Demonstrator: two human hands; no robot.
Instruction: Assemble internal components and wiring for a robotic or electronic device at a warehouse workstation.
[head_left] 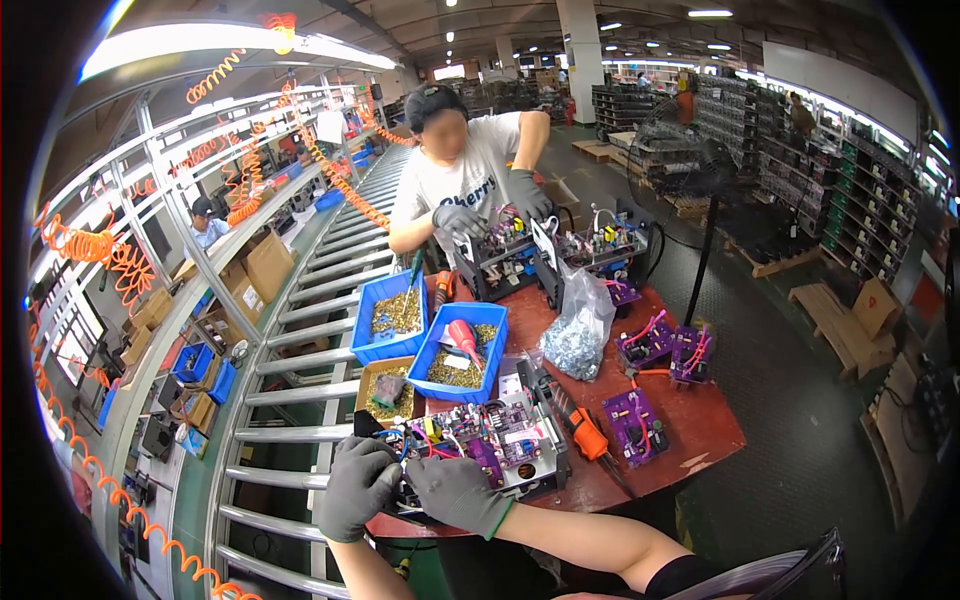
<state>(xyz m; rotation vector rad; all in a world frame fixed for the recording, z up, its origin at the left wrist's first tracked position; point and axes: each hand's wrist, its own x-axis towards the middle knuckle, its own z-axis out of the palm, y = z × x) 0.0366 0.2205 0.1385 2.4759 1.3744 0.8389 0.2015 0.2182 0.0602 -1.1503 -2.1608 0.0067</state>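
An open electronics unit (510, 440) with purple circuit boards, coloured wires and a dark metal case lies at the near edge of the red table. At its left end, my gloved left hand (358, 488) is closed, fingers curled at the corner next to a blue wire (403, 445). My gloved right hand (455, 495) reaches over the front side, with its fingertips bent down close to the left hand. What either hand holds is hidden by the gloves. An orange-and-black power screwdriver (585, 428) lies right of the unit.
Blue bins of brass-coloured screws (398, 310) stand beyond the unit, one with a red-handled tool (464, 338). Loose purple boards (636, 428) and a bag of metal parts (580, 330) lie right. A co-worker (470, 170) handles another unit opposite. A roller conveyor (300, 435) runs left.
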